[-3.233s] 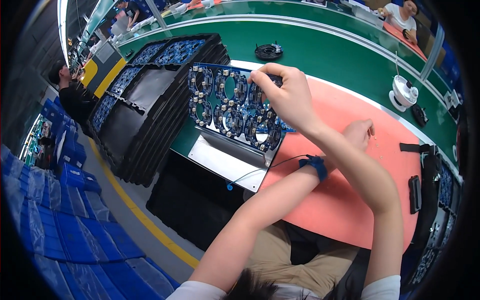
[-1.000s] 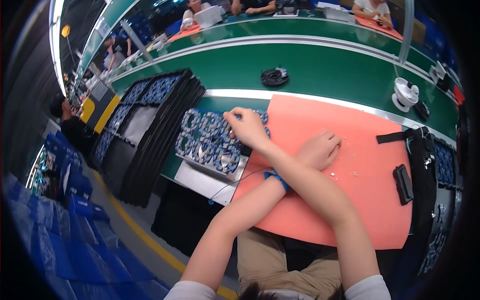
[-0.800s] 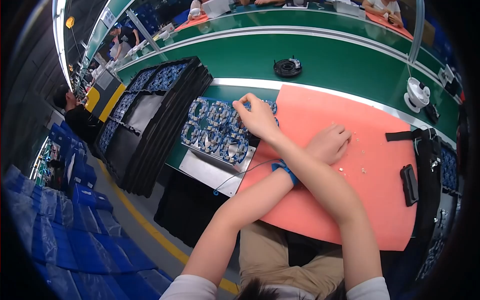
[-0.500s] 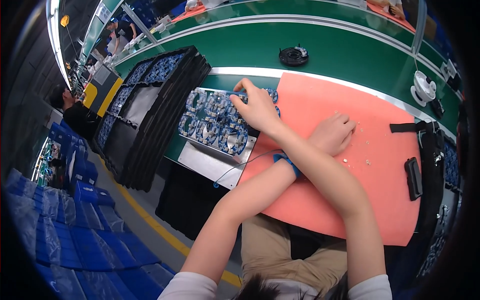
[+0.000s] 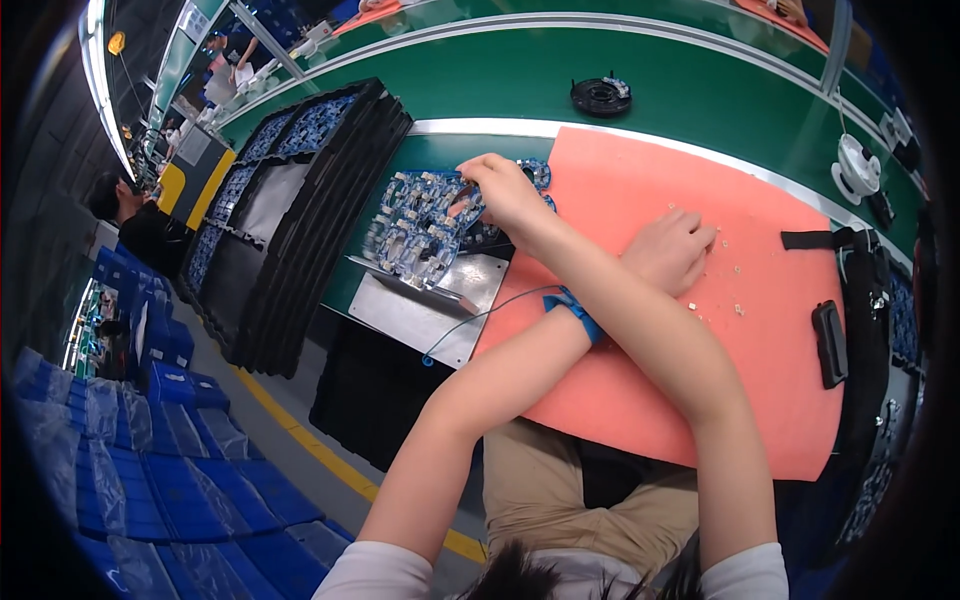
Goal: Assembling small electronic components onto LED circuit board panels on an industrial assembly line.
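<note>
My arms are crossed, the right forearm over the left. On the left side of the bench, my right hand (image 5: 503, 198) pinches the edge of a blue circuit board (image 5: 425, 225), one of a cluster of ring-shaped boards with small pale parts. The cluster is tilted and blurred at its left side, above a metal plate (image 5: 420, 315). My left hand (image 5: 668, 250) rests on the orange mat (image 5: 610, 400), palm down with loosely bent fingers slightly apart, next to tiny scattered pieces (image 5: 738, 310). A blue wrist strap (image 5: 573, 308) with a cord circles my left wrist.
Stacked black trays (image 5: 330, 200) with blue boards stand to the left. A black round part (image 5: 602, 95) lies on the green bench (image 5: 480, 80). At right are a white device (image 5: 856, 172) and a black case (image 5: 829, 345). Blue bins (image 5: 200, 480) fill the lower left; another person (image 5: 140, 215) works beyond.
My right hand has closed from spread fingers onto a circuit board and shifted slightly left. The board cluster has tilted and moved left, baring more of the metal plate. My left hand has barely moved.
</note>
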Motion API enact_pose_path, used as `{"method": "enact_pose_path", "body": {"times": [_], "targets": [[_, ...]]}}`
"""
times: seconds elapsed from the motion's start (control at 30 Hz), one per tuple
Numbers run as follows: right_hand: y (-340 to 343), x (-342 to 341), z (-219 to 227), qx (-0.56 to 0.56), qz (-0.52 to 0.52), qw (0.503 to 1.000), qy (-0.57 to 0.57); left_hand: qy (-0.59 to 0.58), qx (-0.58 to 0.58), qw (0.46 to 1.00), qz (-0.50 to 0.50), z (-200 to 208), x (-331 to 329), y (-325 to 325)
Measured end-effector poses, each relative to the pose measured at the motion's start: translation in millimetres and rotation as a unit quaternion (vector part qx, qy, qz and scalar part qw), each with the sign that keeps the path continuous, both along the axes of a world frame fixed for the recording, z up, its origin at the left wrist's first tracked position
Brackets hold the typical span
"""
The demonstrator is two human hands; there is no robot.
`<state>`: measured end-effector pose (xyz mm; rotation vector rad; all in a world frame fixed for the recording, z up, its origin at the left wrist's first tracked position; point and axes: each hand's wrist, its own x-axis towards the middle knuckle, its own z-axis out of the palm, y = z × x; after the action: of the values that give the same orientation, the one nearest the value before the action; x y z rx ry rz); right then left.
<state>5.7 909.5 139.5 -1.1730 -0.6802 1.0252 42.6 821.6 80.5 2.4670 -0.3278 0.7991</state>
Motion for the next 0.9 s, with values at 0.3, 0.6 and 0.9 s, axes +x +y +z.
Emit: {"method": "enact_pose_path", "body": {"times": [0.3, 0.6, 0.9], "targets": [[-3.4, 24.8, 12.5, 0.118, -0.083, 0.981, 0.132, 0.005, -0.114, 0.993, 0.009, 7.5, 3.2, 1.5], [-45.5, 103.0, 64.3, 0.234, -0.165, 0.957, 0.041, -0.105, -0.743, 0.656, -0.076, 11.8, 6.5, 61.7], [-84.4, 167.9, 45.2, 0.014, -0.153, 0.957, -0.247, -0.15, -0.829, 0.526, -0.12, 53.0, -21.6, 71.1]]}}
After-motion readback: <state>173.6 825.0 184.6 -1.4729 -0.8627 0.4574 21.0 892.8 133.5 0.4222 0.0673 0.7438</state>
